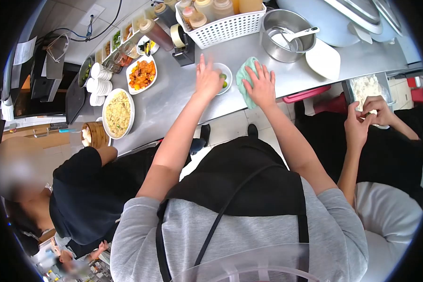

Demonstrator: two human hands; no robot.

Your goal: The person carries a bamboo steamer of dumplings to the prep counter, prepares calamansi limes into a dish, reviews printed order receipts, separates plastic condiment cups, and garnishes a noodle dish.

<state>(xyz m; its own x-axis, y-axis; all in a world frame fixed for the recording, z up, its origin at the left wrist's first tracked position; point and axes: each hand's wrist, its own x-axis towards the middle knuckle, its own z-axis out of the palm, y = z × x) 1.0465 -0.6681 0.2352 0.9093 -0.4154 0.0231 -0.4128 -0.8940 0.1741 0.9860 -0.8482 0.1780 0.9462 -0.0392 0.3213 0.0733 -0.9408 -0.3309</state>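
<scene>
My left hand is over the left side of a small white plate with green pieces on it. Its fingers are stretched forward and slightly blurred, and its thumb side is close to the green pieces. Whether it touches the plate I cannot tell. My right hand lies flat, fingers spread, on a light green cloth at the counter's front edge. Part of the cloth is hidden under the palm.
The steel counter carries fried rice, an orange-red dish, a tape dispenser, a bottle basket, a metal pot and a white plate. Co-workers stand close on both sides; the right one's hands are over a white-filled tray.
</scene>
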